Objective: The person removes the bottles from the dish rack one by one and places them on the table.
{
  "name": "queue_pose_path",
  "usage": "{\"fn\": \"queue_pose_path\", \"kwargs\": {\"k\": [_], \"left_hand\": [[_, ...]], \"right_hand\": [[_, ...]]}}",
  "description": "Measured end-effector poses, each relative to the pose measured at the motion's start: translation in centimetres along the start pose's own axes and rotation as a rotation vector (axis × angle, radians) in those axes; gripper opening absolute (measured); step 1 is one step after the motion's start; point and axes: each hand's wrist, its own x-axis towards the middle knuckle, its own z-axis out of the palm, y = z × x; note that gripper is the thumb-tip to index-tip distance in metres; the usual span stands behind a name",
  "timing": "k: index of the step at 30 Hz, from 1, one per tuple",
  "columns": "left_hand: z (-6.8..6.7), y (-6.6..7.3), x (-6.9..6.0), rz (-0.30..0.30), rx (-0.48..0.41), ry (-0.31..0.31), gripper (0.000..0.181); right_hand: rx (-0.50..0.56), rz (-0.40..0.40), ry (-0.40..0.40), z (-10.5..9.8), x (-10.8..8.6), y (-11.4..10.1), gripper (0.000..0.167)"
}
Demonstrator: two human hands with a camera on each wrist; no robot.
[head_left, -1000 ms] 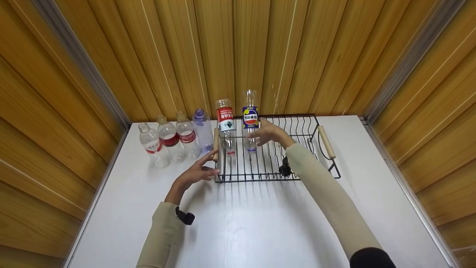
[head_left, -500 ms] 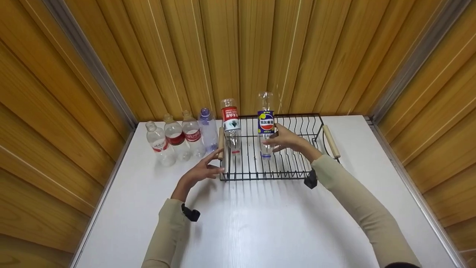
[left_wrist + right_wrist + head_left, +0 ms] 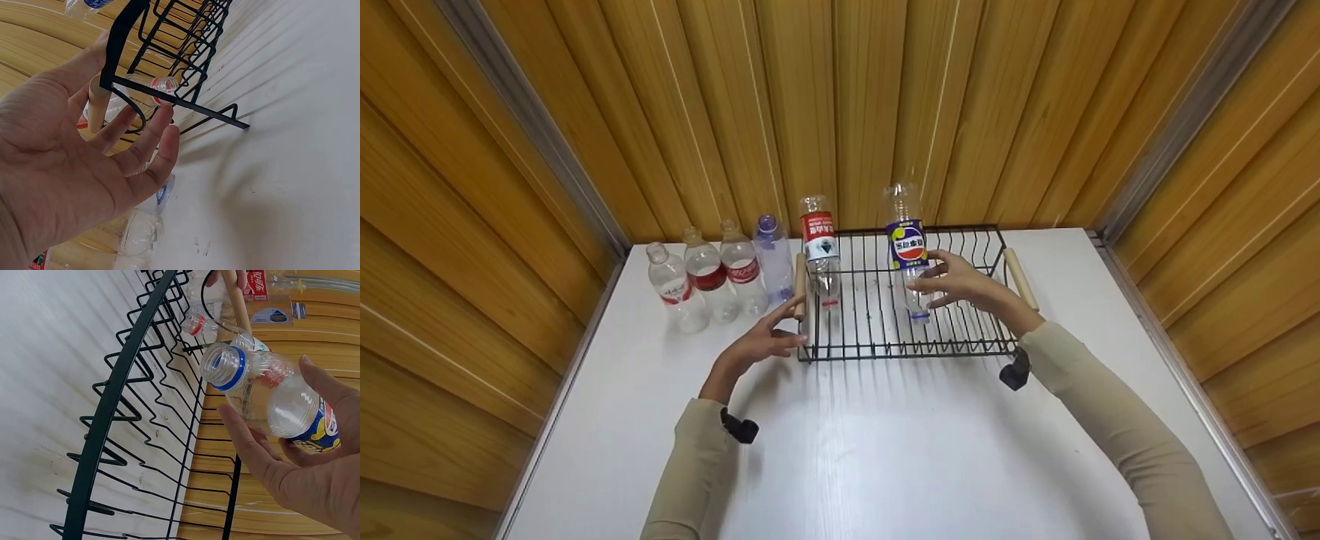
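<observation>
One white table point(image 3: 840, 450), panelled walls point(image 3: 795, 97), held bottle point(image 3: 908, 244)

From my distant station I see a yellow-brown, wood-grained back wall point(image 3: 862, 97) of grooved vertical panels, flanked by a matching left side wall point(image 3: 442, 247) and right side wall point(image 3: 1237, 285). Grey metal corner strips point(image 3: 517, 101) mark both joints. A smooth white tabletop point(image 3: 847, 457), with grey metal edging point(image 3: 567, 382) at its sides, carries pale glare and soft shadows.

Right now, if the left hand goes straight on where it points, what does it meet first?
The left hand would probably meet the black wire rack first, by its left wooden handle; depth leaves actual contact unclear.
</observation>
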Motion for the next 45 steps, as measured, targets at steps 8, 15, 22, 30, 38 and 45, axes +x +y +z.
{"fn": "queue_pose_path", "kwargs": {"k": [8, 15, 22, 30, 38, 45], "left_hand": [[0.0, -0.2, 0.0, 0.011, -0.008, -0.009, 0.085], [-0.1, -0.3, 0.1, 0.016, -0.001, -0.006, 0.084], [0.1, 0.5, -0.2, 0.018, 0.069, 0.02, 0.084], [-0.1, 1.3, -0.4, 0.126, 0.202, 0.081, 0.084], [-0.1, 4.1, -0.3, 0.145, 0.207, 0.24, 0.088], [0.7, 7.3, -0.5, 0.233, 0.261, 0.117, 0.082]], "right_hand": [[0.014, -0.048, -0.002, -0.3, -0.1, 0.7, 0.089], [-0.013, -0.161, -0.005, -0.7, 0.1, 1.6, 0.072], [-0.035, -0.246, -0.035, -1.4, 0.0, 2.6, 0.063], [-0.107, -0.284, -0.049, -1.8, -0.3, 3.0, 0.061], [-0.138, -0.299, -0.058, -1.9, -0.7, 3.2, 0.06], [-0.152, -0.326, -0.095, -1.4, -1.2, 2.8, 0.061]]}}
